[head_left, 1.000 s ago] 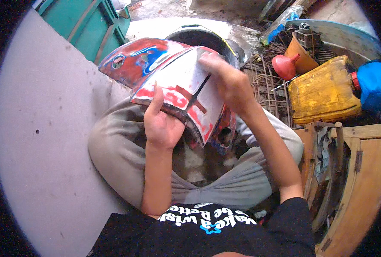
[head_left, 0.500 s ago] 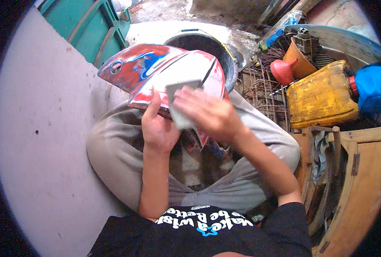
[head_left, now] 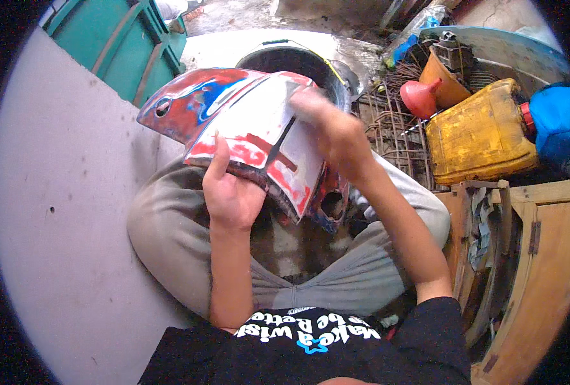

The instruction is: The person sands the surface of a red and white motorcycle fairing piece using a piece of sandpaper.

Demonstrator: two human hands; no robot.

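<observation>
A motorcycle fairing panel, patched in red, white and blue with bare sanded areas, lies tilted above my crossed legs. My left hand grips its near edge, thumb on the painted face and fingers underneath. My right hand is over the far right part of the panel, smeared by motion, fingers pointing away and to the left. The grey sheet of sandpaper under its fingers is mostly hidden now. A dark stripe and red patches show on the panel between my hands.
Behind the panel stands a black bucket. To the right are a rusty wire rack, a red funnel, a yellow jerrycan and a wooden cabinet frame. A pale wall rises close on my left.
My right hand has slid away from me and to the right across the panel, with the grey sandpaper, uncovering the near middle. My left hand keeps its hold; the panel shifted slightly left.
</observation>
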